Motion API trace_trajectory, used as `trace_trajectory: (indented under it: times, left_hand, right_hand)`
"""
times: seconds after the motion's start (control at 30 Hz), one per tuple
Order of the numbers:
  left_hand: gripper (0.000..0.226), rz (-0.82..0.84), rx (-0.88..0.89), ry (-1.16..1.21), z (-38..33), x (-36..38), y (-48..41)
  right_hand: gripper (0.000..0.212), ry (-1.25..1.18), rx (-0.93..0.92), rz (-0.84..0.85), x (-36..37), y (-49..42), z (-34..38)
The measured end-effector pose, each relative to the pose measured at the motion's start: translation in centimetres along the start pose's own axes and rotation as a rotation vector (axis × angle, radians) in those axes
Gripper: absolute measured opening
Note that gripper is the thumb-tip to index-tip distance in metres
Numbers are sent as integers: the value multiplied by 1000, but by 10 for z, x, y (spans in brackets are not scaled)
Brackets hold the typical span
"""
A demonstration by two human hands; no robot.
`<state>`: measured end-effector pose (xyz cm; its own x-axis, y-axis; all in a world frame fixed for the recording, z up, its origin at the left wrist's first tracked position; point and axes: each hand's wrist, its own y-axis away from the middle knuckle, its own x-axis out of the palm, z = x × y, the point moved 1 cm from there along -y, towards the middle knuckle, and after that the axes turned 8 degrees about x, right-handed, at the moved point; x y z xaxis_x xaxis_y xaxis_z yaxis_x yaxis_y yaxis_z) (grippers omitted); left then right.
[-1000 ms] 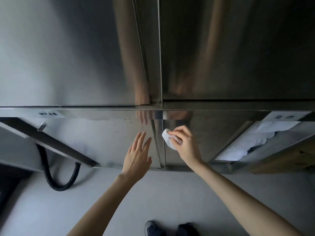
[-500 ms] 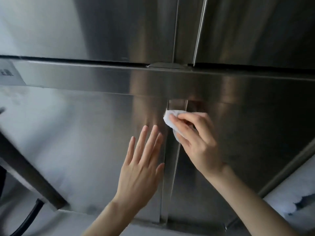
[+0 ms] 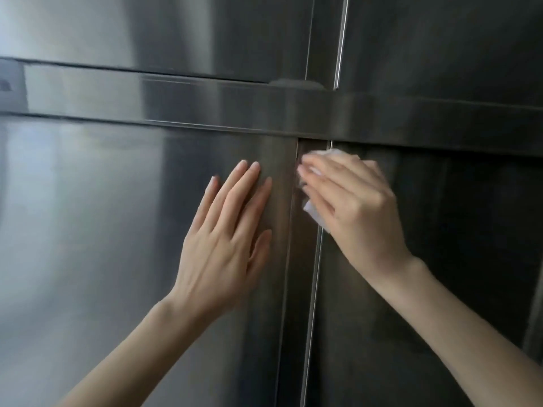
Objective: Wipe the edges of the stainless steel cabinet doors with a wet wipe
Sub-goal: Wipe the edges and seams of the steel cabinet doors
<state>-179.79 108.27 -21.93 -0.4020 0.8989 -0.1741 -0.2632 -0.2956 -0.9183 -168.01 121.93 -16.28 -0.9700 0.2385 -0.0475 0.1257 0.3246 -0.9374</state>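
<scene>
Two lower stainless steel cabinet doors fill the view, the left door and the right door, meeting at a vertical seam. My right hand grips a white wet wipe and presses it on the seam just under the horizontal steel band. Most of the wipe is hidden under the fingers. My left hand lies flat with straight fingers on the left door, right beside the seam.
Above the band are two upper doors with their own vertical seam. A label's edge shows at the far left of the band.
The view has closed in on the doors; floor and shoes have dropped out of sight. My right hand and the wipe have slid up the seam to just under the band. My left hand stays flat.
</scene>
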Motion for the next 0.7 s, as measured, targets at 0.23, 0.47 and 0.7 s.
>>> trace_trajectory:
  times: [0.23, 0.47, 0.7]
  left_hand:
    - [59, -87, 62, -112, -15, 18, 19]
    - [60, -100, 72, -129, -11, 21, 22]
    - [58, -111, 43, -161, -14, 23, 22]
  right_hand:
    - [34, 180, 4, 7, 4, 6, 10]
    - [52, 227, 20, 73, 3, 36, 23]
    - [38, 484, -14, 80, 3, 1, 23]
